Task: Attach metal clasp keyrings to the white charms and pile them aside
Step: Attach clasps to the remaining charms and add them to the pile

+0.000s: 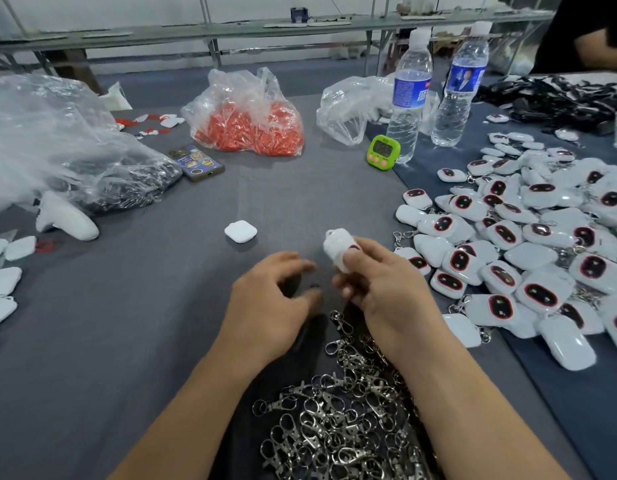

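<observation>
My right hand [372,275] pinches a white charm [336,245] above the grey table, its loop end pointing up. My left hand [270,299] hovers just left of it with fingers loosely curled; motion blur hides whether it holds anything. Below both wrists lies a heap of metal clasp keyrings [338,414]. One loose white charm [240,231] lies face down on the cloth ahead of my hands. A large pile of white charms with clasps [528,244] covers the right side.
A bag of red parts [246,124], a clear bag of dark parts [68,147], a phone [196,162], a green timer [384,151] and two water bottles [409,95] stand at the back. More white charms [2,271] lie at the left edge. Another person's arm [598,46] shows top right.
</observation>
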`<state>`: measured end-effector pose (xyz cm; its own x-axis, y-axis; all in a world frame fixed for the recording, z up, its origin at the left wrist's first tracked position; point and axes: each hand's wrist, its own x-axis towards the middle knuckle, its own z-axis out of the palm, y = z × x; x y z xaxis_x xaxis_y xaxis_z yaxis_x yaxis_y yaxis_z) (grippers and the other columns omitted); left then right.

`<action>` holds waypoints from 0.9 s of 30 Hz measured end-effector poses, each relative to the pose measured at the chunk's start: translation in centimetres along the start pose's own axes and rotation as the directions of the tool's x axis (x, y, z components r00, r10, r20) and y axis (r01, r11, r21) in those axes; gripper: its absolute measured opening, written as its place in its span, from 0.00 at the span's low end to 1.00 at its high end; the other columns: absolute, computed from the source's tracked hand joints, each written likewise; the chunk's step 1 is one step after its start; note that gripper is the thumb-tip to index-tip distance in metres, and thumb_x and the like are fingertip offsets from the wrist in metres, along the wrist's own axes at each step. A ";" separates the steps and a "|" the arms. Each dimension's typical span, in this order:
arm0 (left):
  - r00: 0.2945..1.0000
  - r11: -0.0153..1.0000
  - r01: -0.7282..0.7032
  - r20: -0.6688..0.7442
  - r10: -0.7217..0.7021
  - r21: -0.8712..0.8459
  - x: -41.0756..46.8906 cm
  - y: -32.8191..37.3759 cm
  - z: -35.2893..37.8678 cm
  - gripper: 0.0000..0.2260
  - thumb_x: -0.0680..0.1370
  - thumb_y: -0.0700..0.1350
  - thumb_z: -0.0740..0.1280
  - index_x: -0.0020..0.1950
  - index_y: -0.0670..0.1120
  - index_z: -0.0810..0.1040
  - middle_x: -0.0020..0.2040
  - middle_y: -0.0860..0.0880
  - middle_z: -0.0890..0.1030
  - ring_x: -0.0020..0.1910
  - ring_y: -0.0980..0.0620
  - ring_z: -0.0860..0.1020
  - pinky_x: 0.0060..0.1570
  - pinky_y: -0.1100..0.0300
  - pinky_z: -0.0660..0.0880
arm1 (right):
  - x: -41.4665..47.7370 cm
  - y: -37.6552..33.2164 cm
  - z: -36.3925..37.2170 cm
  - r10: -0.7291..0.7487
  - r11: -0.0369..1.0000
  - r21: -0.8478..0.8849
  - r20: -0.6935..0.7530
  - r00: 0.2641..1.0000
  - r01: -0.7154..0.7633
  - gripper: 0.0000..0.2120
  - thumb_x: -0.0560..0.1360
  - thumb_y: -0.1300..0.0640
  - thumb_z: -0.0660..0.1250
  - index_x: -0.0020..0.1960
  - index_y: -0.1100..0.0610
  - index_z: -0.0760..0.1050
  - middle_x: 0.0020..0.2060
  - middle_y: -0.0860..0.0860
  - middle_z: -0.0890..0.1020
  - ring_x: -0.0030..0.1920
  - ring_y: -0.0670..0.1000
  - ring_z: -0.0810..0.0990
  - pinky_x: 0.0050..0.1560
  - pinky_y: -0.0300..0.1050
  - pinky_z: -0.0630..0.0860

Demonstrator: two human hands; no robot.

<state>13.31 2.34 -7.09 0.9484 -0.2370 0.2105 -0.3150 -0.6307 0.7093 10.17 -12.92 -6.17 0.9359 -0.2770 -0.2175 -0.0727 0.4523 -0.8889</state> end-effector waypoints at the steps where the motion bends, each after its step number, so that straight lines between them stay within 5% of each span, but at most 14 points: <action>1: 0.991 0.995 -0.058 0.123 0.048 0.078 -0.2 0.3 0.0 0.16 0.70 0.56 0.77 0.57 0.63 0.84 0.66 0.65 0.77 0.62 0.68 0.72 0.64 0.68 0.66 | 0.1 -0.2 -0.2 0.026 0.996 0.081 -0.021 0.999 -0.025 0.08 0.81 0.67 0.62 0.54 0.60 0.79 0.35 0.53 0.81 0.31 0.48 0.79 0.30 0.37 0.73; 4: 0.940 0.987 -0.148 0.319 0.122 0.057 -0.3 0.8 -0.1 0.15 0.66 0.61 0.76 0.52 0.67 0.84 0.65 0.69 0.76 0.66 0.69 0.69 0.72 0.57 0.64 | 0.2 -0.6 -0.8 0.058 0.972 0.233 -0.047 0.997 -0.045 0.07 0.82 0.66 0.61 0.53 0.60 0.77 0.35 0.54 0.83 0.32 0.49 0.83 0.32 0.38 0.78; 6: 0.926 0.985 -0.171 0.345 0.152 0.025 -0.1 0.7 -0.3 0.11 0.67 0.55 0.78 0.48 0.66 0.86 0.62 0.70 0.76 0.63 0.75 0.68 0.68 0.70 0.62 | 0.2 -0.7 -0.9 0.061 0.966 0.255 -0.035 0.997 -0.050 0.06 0.82 0.67 0.61 0.53 0.61 0.77 0.36 0.55 0.83 0.33 0.50 0.83 0.33 0.40 0.80; 8: 0.929 0.981 -0.193 0.328 0.173 0.029 -0.1 0.5 -0.2 0.10 0.69 0.48 0.79 0.45 0.63 0.87 0.55 0.72 0.77 0.58 0.79 0.68 0.56 0.83 0.58 | 0.2 -0.6 -0.9 0.066 0.968 0.242 -0.016 0.998 -0.060 0.06 0.81 0.67 0.61 0.53 0.61 0.76 0.37 0.56 0.84 0.34 0.50 0.84 0.34 0.40 0.80; 13: 0.982 0.991 -0.086 0.159 0.101 -0.098 -0.8 0.8 0.5 0.08 0.71 0.44 0.78 0.42 0.58 0.88 0.41 0.67 0.84 0.44 0.70 0.80 0.45 0.79 0.69 | 0.0 -0.3 -0.9 -0.001 0.999 0.040 0.028 1.000 0.000 0.10 0.77 0.72 0.66 0.55 0.62 0.78 0.42 0.57 0.84 0.39 0.51 0.84 0.38 0.40 0.80; 16: 0.998 0.968 0.047 0.050 -0.036 -0.246 -0.6 0.6 0.2 0.06 0.72 0.46 0.78 0.42 0.58 0.88 0.35 0.62 0.85 0.37 0.66 0.82 0.38 0.75 0.73 | -0.2 0.0 -0.9 -0.073 0.980 -0.186 0.027 0.997 0.077 0.09 0.73 0.72 0.70 0.51 0.64 0.79 0.42 0.61 0.84 0.43 0.55 0.83 0.46 0.51 0.82; 18: 0.996 0.941 0.088 0.035 -0.081 -0.326 -0.5 0.5 0.1 0.05 0.71 0.45 0.79 0.41 0.55 0.88 0.35 0.59 0.86 0.37 0.63 0.84 0.39 0.72 0.76 | -0.4 0.3 -0.7 -0.097 0.954 -0.278 0.055 0.994 0.109 0.08 0.71 0.71 0.73 0.49 0.65 0.79 0.41 0.64 0.83 0.42 0.56 0.82 0.49 0.58 0.81; 22: 0.992 0.858 0.121 0.082 -0.093 -0.499 -0.3 0.6 0.1 0.06 0.71 0.39 0.78 0.40 0.51 0.88 0.37 0.51 0.87 0.39 0.53 0.86 0.43 0.64 0.81 | -0.5 0.2 -0.7 -0.114 0.942 -0.299 0.135 0.984 0.150 0.08 0.71 0.72 0.73 0.42 0.60 0.79 0.37 0.58 0.82 0.38 0.54 0.80 0.44 0.51 0.79; 27: 0.996 0.857 0.093 0.053 -0.077 -0.507 -0.3 0.5 0.2 0.11 0.73 0.35 0.76 0.41 0.52 0.88 0.39 0.52 0.87 0.40 0.54 0.87 0.42 0.66 0.80 | -0.6 0.1 -1.0 -0.152 0.926 -0.328 0.135 0.979 0.189 0.15 0.66 0.74 0.76 0.37 0.54 0.82 0.40 0.58 0.85 0.40 0.53 0.83 0.45 0.49 0.81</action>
<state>12.86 1.96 -6.97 0.9666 -0.2269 0.1193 -0.1636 -0.1877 0.9685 9.29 -13.59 -6.50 0.9740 -0.2254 -0.0232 -0.0032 0.0887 -0.9961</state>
